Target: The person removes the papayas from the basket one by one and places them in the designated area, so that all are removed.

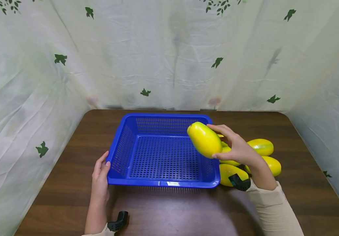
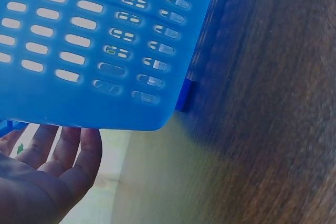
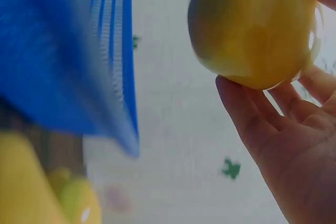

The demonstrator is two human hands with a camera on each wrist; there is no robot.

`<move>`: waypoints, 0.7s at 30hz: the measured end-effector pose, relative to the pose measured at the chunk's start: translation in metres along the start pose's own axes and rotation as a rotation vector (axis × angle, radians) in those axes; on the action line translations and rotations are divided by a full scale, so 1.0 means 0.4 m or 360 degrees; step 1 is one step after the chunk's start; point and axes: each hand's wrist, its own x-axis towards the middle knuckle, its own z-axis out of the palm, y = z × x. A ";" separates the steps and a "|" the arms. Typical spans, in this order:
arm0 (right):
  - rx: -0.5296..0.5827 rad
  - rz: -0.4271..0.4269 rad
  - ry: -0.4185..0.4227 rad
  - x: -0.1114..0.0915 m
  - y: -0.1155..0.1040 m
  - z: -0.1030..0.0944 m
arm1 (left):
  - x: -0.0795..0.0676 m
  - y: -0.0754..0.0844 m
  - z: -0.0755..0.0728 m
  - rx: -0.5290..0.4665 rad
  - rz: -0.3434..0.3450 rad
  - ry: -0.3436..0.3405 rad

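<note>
A blue plastic basket (image 1: 164,183) with slotted walls stands on the table, and nothing lies inside it. My left hand (image 1: 100,178) holds its left rim, thumb at the edge and fingers against the outside; the left wrist view shows those fingers (image 2: 89,156) beside the slotted wall. Over the basket's right side, my right hand (image 1: 236,144) grips a yellow papaya (image 1: 204,140) between thumb and fingers. That papaya (image 3: 257,30) also shows in the right wrist view, greenish at one end. More yellow papayas (image 1: 260,147) lie right of the basket, partly hidden by the right hand and forearm.
The brown wooden table (image 1: 169,209) has rounded back corners. A pale cloth (image 1: 169,65) with green leaf and bird shapes hangs behind it and along both sides. Black wrist bands (image 1: 240,182) sit at both cuffs.
</note>
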 end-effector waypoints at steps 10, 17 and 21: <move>-0.0139 0.0122 0.0212 -0.164 0.042 -0.046 | -0.002 -0.003 -0.002 -0.0026 0.0009 -0.0008; -0.0181 0.0239 0.0327 -0.281 0.067 -0.072 | 0.000 -0.005 -0.001 -0.0033 0.0033 -0.0026; -0.0196 0.0281 0.0328 -0.344 0.084 -0.079 | 0.001 -0.002 0.001 -0.0030 0.0024 -0.0020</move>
